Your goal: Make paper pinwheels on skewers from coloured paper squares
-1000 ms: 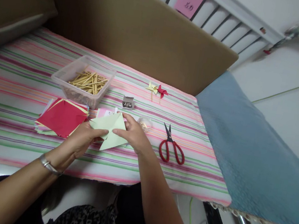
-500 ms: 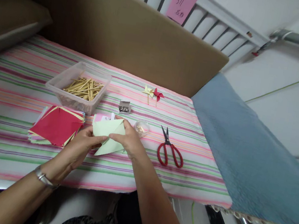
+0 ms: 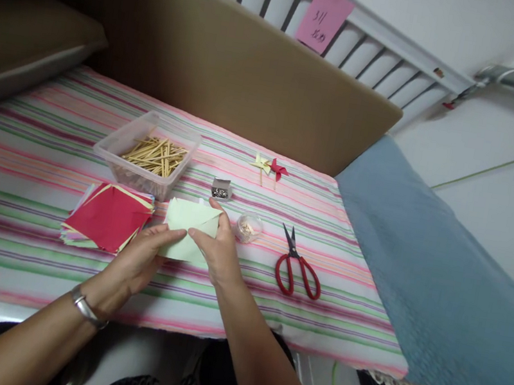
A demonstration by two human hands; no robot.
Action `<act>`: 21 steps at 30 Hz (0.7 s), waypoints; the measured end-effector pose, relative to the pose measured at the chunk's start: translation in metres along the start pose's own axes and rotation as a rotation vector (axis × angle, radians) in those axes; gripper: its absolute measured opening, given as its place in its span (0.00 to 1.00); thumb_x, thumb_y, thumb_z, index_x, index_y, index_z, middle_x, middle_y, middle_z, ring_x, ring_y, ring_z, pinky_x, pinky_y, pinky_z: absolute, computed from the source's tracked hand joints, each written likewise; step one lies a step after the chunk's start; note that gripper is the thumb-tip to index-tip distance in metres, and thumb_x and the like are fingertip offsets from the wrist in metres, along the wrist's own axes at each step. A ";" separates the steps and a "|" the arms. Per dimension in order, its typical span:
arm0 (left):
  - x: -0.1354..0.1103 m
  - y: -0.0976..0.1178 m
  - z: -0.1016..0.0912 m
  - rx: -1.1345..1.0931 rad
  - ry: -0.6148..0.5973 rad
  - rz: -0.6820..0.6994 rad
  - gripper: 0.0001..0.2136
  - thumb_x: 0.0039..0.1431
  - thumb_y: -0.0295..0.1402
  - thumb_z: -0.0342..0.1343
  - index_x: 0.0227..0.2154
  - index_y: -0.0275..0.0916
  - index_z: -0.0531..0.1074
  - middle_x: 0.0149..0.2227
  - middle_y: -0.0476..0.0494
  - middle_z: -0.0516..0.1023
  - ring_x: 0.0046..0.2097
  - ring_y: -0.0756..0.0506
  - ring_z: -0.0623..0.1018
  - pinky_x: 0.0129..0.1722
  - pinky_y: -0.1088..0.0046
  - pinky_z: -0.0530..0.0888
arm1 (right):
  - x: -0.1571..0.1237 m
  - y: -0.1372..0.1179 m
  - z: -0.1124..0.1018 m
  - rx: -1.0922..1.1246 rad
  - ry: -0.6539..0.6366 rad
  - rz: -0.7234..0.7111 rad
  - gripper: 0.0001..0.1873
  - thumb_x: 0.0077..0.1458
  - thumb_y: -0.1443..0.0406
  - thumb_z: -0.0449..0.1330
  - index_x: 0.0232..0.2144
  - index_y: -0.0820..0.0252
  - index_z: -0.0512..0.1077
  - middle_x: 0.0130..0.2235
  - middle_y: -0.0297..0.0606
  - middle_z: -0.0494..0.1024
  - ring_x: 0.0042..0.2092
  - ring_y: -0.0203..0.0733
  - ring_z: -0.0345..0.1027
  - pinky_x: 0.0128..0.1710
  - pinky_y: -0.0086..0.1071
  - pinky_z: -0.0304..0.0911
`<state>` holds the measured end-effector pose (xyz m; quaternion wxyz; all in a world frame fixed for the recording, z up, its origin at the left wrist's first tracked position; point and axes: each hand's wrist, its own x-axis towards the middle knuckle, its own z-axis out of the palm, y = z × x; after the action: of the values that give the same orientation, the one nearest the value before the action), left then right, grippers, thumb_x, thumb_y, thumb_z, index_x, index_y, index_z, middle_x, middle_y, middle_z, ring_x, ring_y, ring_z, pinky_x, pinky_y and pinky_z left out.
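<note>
Between my hands is a pale green square of paper (image 3: 194, 218), held above the cloth near the table's front. My left hand (image 3: 144, 253) grips its left lower side, thumb on top. My right hand (image 3: 219, 245) grips its right side, thumb pressed near the paper's middle and fingers behind. Slits run into the paper from its corners. Just left lies a stack of coloured paper squares (image 3: 109, 218), a red one uppermost. Red-handled scissors (image 3: 293, 257) rest slightly spread to the right of my right hand. Close by stands a small clear round tub (image 3: 249, 227) with small pale pieces inside.
A clear plastic box (image 3: 110, 153) holds many thin wooden sticks. Behind the paper is a small box of metal pins (image 3: 221, 189). Two small pinwheels, one yellow (image 3: 261, 164) and one red (image 3: 279, 170), lie farther back. A brown board (image 3: 239, 59) borders the striped cloth.
The paper's lower flap, which hung out at a slant, now lies flat with the rest of the sheet. Both thumbs have come together near its middle. The whole view has shifted slightly.
</note>
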<state>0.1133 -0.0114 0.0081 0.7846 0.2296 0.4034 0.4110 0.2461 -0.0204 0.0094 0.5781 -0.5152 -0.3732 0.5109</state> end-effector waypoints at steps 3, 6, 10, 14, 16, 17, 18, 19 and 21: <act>0.000 0.001 -0.001 0.015 0.001 0.010 0.13 0.42 0.32 0.69 0.33 0.34 0.80 0.31 0.41 0.84 0.31 0.47 0.79 0.32 0.76 0.73 | 0.000 0.001 0.001 -0.012 -0.020 -0.003 0.40 0.39 0.66 0.67 0.57 0.54 0.62 0.43 0.36 0.77 0.40 0.42 0.72 0.39 0.33 0.70; 0.000 0.005 -0.002 0.032 0.009 0.045 0.14 0.40 0.32 0.69 0.33 0.33 0.80 0.30 0.40 0.84 0.29 0.46 0.80 0.32 0.74 0.73 | -0.001 -0.001 -0.001 -0.048 -0.043 -0.016 0.39 0.43 0.65 0.65 0.58 0.55 0.59 0.44 0.38 0.77 0.41 0.43 0.73 0.41 0.35 0.70; 0.000 0.019 -0.007 0.065 0.080 0.131 0.12 0.39 0.31 0.69 0.30 0.32 0.79 0.27 0.40 0.83 0.26 0.46 0.79 0.27 0.75 0.73 | -0.009 -0.008 -0.008 -0.353 0.040 -0.273 0.32 0.53 0.65 0.58 0.60 0.55 0.58 0.44 0.41 0.76 0.43 0.44 0.72 0.46 0.40 0.69; -0.001 0.033 -0.015 0.098 0.142 0.149 0.12 0.39 0.32 0.68 0.29 0.33 0.79 0.25 0.42 0.81 0.23 0.46 0.77 0.19 0.75 0.71 | -0.021 -0.012 -0.009 -0.752 -0.014 -0.715 0.20 0.57 0.67 0.57 0.52 0.52 0.70 0.54 0.44 0.71 0.56 0.47 0.63 0.58 0.47 0.59; -0.002 0.038 -0.016 0.088 0.160 0.159 0.12 0.38 0.30 0.68 0.29 0.33 0.78 0.23 0.44 0.80 0.22 0.47 0.76 0.17 0.76 0.70 | -0.024 -0.011 -0.006 -0.859 -0.082 -0.824 0.15 0.57 0.68 0.56 0.47 0.52 0.74 0.56 0.43 0.69 0.59 0.48 0.60 0.59 0.48 0.57; -0.003 0.039 -0.017 0.084 0.170 0.162 0.11 0.38 0.30 0.67 0.28 0.33 0.78 0.22 0.45 0.79 0.21 0.47 0.75 0.17 0.76 0.71 | -0.025 -0.009 -0.005 -0.895 -0.099 -0.851 0.14 0.58 0.68 0.56 0.45 0.52 0.75 0.56 0.43 0.68 0.60 0.48 0.59 0.59 0.49 0.57; -0.003 0.040 -0.017 0.083 0.182 0.162 0.10 0.38 0.29 0.67 0.28 0.32 0.77 0.21 0.45 0.79 0.21 0.47 0.75 0.17 0.75 0.71 | -0.025 -0.008 -0.003 -0.924 -0.105 -0.866 0.13 0.58 0.68 0.56 0.43 0.52 0.76 0.57 0.43 0.68 0.61 0.49 0.57 0.59 0.49 0.56; -0.004 0.041 -0.018 0.085 0.191 0.157 0.10 0.38 0.29 0.67 0.28 0.32 0.77 0.21 0.44 0.79 0.21 0.47 0.75 0.17 0.74 0.72 | -0.025 -0.006 -0.002 -0.947 -0.105 -0.871 0.13 0.58 0.68 0.56 0.42 0.51 0.76 0.58 0.42 0.67 0.62 0.49 0.56 0.60 0.50 0.56; -0.004 0.041 -0.019 0.091 0.188 0.147 0.11 0.38 0.29 0.66 0.29 0.32 0.77 0.23 0.43 0.80 0.22 0.46 0.76 0.17 0.73 0.73 | -0.024 -0.003 0.000 -0.979 -0.099 -0.865 0.12 0.59 0.68 0.56 0.42 0.50 0.77 0.58 0.41 0.67 0.63 0.48 0.54 0.60 0.51 0.55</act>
<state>0.0773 0.0084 0.0281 0.6997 0.2544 0.4757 0.4684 0.2423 -0.0434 0.0146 0.4124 -0.4981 -0.7624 0.0263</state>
